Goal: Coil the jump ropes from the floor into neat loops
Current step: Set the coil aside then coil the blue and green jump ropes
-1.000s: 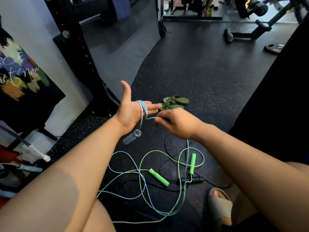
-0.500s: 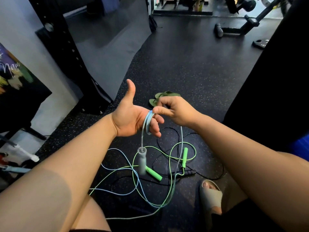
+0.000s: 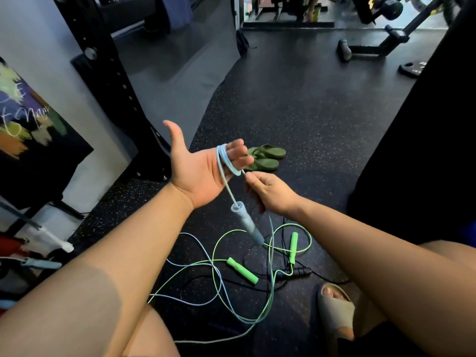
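Head view: blue rope (image 3: 223, 161) is wound on the wide-open left hand (image 3: 198, 176), pinched by the right hand (image 3: 270, 194); loops could be tugged off by the green rope (image 3: 242, 270) tangled below.

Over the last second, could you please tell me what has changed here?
The right hand, pinching the light blue jump rope, circled over the fingers of the left hand and back down, wrapping it. Its blue handle swung lower. The left hand stayed open; the bright green jump rope stayed on the floor.

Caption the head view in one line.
Blue jump rope looped around fingers of the left hand; right hand pinches its cord.
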Available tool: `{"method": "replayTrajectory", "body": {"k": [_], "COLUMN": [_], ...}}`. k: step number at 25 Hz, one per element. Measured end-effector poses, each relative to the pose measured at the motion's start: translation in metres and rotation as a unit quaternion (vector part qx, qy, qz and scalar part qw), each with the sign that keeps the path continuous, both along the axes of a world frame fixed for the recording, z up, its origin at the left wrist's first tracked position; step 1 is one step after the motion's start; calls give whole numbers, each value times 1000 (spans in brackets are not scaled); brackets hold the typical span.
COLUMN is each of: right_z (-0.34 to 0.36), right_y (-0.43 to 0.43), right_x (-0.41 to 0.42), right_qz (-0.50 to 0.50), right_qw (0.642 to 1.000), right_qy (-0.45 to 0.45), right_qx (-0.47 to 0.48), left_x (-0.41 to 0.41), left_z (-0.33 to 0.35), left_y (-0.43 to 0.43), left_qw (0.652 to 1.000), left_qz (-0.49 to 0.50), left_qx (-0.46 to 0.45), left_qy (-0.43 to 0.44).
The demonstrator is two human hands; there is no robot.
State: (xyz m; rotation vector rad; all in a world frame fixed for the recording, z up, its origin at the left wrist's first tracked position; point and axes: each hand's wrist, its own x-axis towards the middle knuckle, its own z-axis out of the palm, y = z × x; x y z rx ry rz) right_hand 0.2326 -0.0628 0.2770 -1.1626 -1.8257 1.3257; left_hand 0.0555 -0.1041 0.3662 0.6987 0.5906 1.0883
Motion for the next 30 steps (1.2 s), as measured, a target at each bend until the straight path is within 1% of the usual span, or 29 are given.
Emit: {"method": "replayTrajectory", "body": {"k": [2, 4, 6, 8, 11, 13, 15, 17, 20, 22, 23, 24, 26, 28, 30], "right_z": [-3, 1, 9, 20, 40, 50, 60, 67, 69, 70, 69, 65, 57, 48, 40], "right_y": [-5, -8, -8, -6, -4, -4, -5, -6, -2, 0, 1, 3, 7, 10, 10], "right_x": [-5, -6, -3, -2, -1, 1, 4, 7, 9, 11, 12, 13, 15, 16, 16], "right_qz": [17, 52, 93, 101, 100, 111, 118, 116, 124, 134, 137, 133, 101, 54, 19], "right_qw": [999, 997, 979, 953, 928, 908, 898, 886, 878, 886, 897, 911, 943, 961, 972], "right_qy": [-8, -63, -165, -229, -252, -248, -235, -239, -221, -188, -166, -138, -84, -61, -58], "right_qx": [-28, -11, 77, 169, 257, 318, 353, 379, 406, 402, 387, 364, 306, 264, 226], "left_x": [0, -3, -7, -11, -10, -5, -1, 1, 4, 4, 4, 3, 1, 0, -1], "left_z": [3, 4, 2, -2, -9, -10, -11, -9, -6, -6, -6, -5, -3, -1, 1], "left_y": [2, 7, 12, 16, 17, 14, 11, 9, 4, 1, 0, -2, -1, -1, -2], "left_qw": [998, 995, 991, 989, 972, 954, 939, 922, 904, 894, 894, 899, 923, 950, 973], "left_qz": [46, 93, 128, 129, 80, 14, -65, -144, -218, -259, -279, -290, -275, -227, -168], "left_qx": [12, 17, 25, 28, 32, 41, 46, 48, 32, 19, 14, 8, -6, -10, -7], "left_qy": [-31, -45, -11, 64, 219, 297, 335, 356, 366, 364, 350, 328, 270, 212, 160]}}
